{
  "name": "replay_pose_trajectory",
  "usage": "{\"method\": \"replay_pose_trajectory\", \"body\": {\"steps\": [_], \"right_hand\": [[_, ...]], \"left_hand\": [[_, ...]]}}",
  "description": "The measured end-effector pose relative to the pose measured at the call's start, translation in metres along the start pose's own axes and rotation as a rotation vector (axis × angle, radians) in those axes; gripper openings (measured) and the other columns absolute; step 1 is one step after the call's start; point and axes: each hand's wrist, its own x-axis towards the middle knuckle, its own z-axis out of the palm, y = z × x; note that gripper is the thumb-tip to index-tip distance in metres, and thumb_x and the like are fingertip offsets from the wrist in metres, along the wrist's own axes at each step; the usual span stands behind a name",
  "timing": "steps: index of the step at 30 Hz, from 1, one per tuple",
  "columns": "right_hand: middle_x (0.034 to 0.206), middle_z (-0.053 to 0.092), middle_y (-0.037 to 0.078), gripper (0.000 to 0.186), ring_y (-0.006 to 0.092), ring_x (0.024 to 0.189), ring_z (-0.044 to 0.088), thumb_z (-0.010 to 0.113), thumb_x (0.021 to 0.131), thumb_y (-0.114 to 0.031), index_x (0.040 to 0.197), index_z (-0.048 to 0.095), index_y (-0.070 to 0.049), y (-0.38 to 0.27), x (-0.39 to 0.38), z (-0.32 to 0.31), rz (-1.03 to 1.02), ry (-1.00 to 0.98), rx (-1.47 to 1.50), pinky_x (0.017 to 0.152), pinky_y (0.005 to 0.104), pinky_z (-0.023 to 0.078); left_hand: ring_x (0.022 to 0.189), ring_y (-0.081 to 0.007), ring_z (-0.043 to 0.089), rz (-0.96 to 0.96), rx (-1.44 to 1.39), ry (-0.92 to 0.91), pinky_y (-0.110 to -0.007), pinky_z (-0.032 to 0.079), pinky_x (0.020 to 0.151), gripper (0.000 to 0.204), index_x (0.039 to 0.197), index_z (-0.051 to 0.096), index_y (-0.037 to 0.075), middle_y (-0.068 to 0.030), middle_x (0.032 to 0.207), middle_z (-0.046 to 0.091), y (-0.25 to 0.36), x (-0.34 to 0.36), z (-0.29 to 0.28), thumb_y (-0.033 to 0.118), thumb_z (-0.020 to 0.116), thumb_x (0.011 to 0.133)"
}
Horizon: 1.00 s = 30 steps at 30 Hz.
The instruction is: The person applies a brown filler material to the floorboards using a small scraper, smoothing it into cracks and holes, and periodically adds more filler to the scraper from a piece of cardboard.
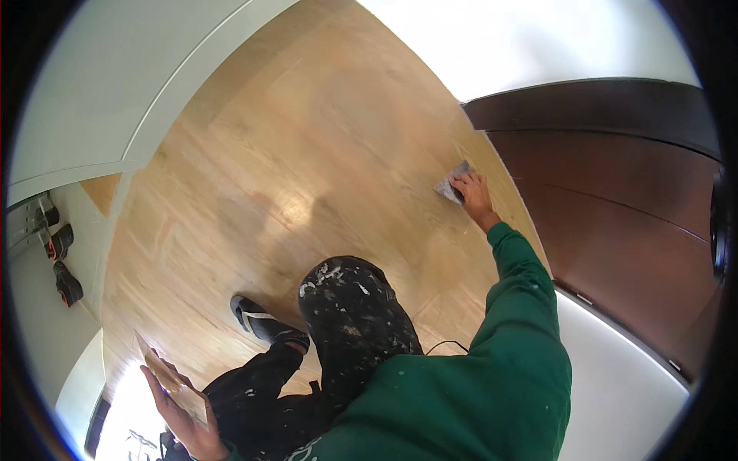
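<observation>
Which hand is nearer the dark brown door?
Right: the right hand holds a grey pad on the floor just left of the door. The left hand is much farther away, at lower left, holding a flat panel.

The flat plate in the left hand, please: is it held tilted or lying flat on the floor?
Tilted: the left hand holds the flat plate at a slant above the wooden floor.

The grey pad [448,186] is sitting against the wooden floor [307,138], ahead and to the right, showing a mottled face and a pointed corner while the right hand [473,194] is gripping and covering the rest. Over on the near left, the thin, tan, glossy plate [181,393] is standing tilted in the left hand [184,426], its sharp corner pointing up and away.
</observation>
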Motion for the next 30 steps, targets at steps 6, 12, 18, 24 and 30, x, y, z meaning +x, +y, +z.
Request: {"method": "replay_pose_trajectory", "body": {"steps": [6,12,18,24,30], "right_hand": [[0.112,0.061,0.008,0.045,0.0271,0.113,0.052,0.061,0.070,0.007,0.111,0.067,-0.010,0.004,-0.078,-0.002,0.118,-0.116,-0.049,0.100,0.0440,0.036],[0.112,0.061,0.014,0.052,0.0363,0.111,0.054,0.056,0.064,0.014,0.112,0.061,-0.005,-0.067,-0.071,-0.069,0.254,0.121,0.370,0.097,0.0424,0.044],[0.125,0.050,0.015,0.044,0.0339,0.120,0.048,0.066,0.081,-0.006,0.124,0.055,-0.008,-0.278,0.022,-0.230,-0.343,0.549,1.096,0.103,0.0423,0.039],[0.126,0.050,0.015,0.030,0.0356,0.122,0.048,0.062,0.087,-0.011,0.116,0.065,-0.017,-0.358,0.056,-0.272,-0.946,0.818,0.941,0.109,0.0607,0.030],[0.127,0.050,0.013,0.052,0.0346,0.123,0.046,0.064,0.078,-0.010,0.128,0.058,-0.018,-0.309,0.135,-0.188,-0.720,0.459,0.549,0.111,0.0534,0.030]], "left_hand": [[0.114,-0.0201,0.058,0.132,0.709,0.549,-0.035,0.050,0.095,0.052,0.141,0.041,0.005,-0.0105,0.129,0.056,-0.005,0.002,0.022,0.039,0.045,0.102],[0.117,-0.0216,0.056,-0.143,0.451,0.297,-0.036,0.044,0.101,0.050,0.137,0.046,0.006,-0.0074,0.133,0.055,-0.017,0.055,0.076,0.040,0.044,0.102],[0.113,-0.0218,0.058,-0.394,0.519,0.066,-0.036,0.046,0.099,0.049,0.134,0.049,0.007,-0.0077,0.129,0.059,-0.074,0.127,0.084,0.042,0.043,0.101],[0.103,-0.0208,0.060,-0.578,0.408,-0.035,-0.036,0.049,0.091,0.053,0.129,0.052,0.008,-0.0072,0.117,0.062,-0.084,0.118,0.107,0.051,0.043,0.099],[0.093,-0.0152,0.062,-0.222,0.597,0.185,-0.031,0.052,0.084,0.049,0.126,0.054,0.010,-0.0047,0.101,0.063,-0.043,0.091,0.071,0.050,0.047,0.098]]}}
